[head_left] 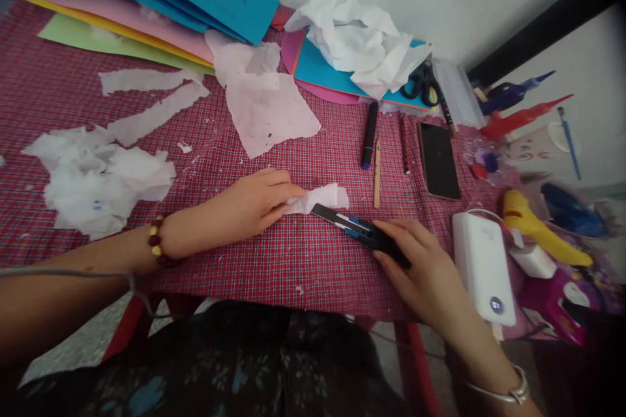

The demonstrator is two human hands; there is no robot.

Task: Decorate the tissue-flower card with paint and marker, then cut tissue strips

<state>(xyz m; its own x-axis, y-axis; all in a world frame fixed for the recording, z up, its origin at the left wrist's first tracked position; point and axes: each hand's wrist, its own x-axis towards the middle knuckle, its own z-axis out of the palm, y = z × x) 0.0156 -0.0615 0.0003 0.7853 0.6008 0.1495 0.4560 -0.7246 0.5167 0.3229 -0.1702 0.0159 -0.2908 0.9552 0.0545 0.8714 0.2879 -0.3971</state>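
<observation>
My left hand [254,203] pinches a rolled strip of white tissue paper [320,198] against the red checked tablecloth [274,260]. My right hand [415,260] grips a black and blue stapler [362,229]. The stapler's front end lies just under the near end of the tissue roll. A beaded bracelet sits on my left wrist and a silver bangle on my right.
Crumpled white tissue [98,176] lies at the left, a pink tissue sheet [264,104] and coloured card sheets [161,0] behind. A black marker [369,133], wooden stick [377,172], phone [439,159], scissors [423,85], white power bank [484,264] and yellow glue gun [538,228] lie at the right.
</observation>
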